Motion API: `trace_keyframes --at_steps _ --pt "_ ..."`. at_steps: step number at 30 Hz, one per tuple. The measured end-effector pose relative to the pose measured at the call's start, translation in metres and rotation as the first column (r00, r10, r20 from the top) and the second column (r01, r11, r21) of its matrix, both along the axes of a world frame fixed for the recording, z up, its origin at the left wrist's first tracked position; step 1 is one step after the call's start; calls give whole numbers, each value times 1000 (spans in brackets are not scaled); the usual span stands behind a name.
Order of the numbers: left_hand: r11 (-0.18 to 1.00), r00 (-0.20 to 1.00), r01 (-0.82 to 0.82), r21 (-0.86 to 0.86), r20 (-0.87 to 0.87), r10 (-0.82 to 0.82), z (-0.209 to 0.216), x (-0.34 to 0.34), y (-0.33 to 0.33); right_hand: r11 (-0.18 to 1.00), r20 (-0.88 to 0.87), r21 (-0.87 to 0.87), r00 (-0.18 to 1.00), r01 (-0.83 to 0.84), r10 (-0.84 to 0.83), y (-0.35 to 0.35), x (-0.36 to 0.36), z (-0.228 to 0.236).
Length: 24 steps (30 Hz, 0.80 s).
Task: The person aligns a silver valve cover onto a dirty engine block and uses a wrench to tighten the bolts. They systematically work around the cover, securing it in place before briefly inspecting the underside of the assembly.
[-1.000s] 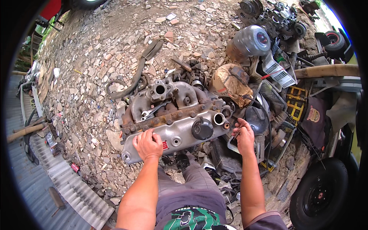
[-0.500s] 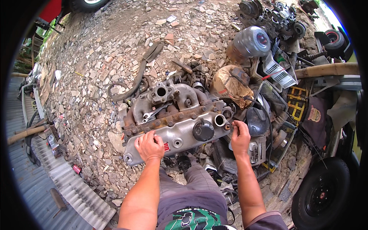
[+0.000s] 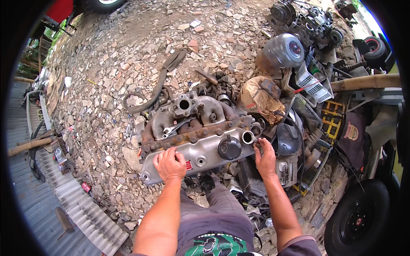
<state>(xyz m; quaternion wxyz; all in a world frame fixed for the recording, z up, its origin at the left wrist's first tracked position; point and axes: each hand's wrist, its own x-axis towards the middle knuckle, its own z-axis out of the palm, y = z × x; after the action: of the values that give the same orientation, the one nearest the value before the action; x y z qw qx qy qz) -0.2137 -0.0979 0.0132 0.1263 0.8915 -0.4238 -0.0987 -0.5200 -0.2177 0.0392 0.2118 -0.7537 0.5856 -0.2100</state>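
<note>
At the near edge, a printed shirt (image 3: 213, 243) and grey trousers (image 3: 213, 200) are seen, with a bare forearm extended on either side. The metal cover (image 3: 212, 154) is set crosswise just beyond the trousers, its left end tilted nearer to the person. Its left part is covered by the left hand (image 3: 171, 164), laid palm down with the fingers bent; the fingertips are partly hidden, so it cannot be told whether anything is gripped. The right hand (image 3: 265, 160) is held at the cover's right end, its thumb and fingers drawn close together at a small fitting (image 3: 256, 145); whether this is pinched or only touched cannot be told. Between the hands, a black cap (image 3: 229, 148) is seated on the cover, beside a round opening (image 3: 247, 137). Along the cover's far side a rusty flange (image 3: 207, 129) is seen, joined to a grey manifold (image 3: 207, 109), on which a wrench (image 3: 172, 129) is laid. To the right, a tyre (image 3: 356, 217) is placed near the frame's edge. Farther off, a strap (image 3: 160, 79) is strewn over the rubble, and a brown bag (image 3: 256, 96), a clear jug (image 3: 279, 51) and a white basket (image 3: 309, 81) are crowded together. Beyond them, dark machine parts (image 3: 320, 27) are heaped; at far left, a wheel (image 3: 102, 4) is cut off by the upper edge.
</note>
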Motion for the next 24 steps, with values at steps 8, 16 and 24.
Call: trace_keyframes --at_steps 8,16,24 --pt "1000 1000 -5 10 -12 5 1 1 0 991 -107 -31 986 -132 128 -11 -3 11" --pt "1000 1000 -6 -12 -6 6 -1 0 0 957 -196 69 937 -282 291 -26 -4 24" --pt "1000 1000 -6 -17 4 6 -1 1 1 951 -361 158 882 -264 305 -34 -1 26"
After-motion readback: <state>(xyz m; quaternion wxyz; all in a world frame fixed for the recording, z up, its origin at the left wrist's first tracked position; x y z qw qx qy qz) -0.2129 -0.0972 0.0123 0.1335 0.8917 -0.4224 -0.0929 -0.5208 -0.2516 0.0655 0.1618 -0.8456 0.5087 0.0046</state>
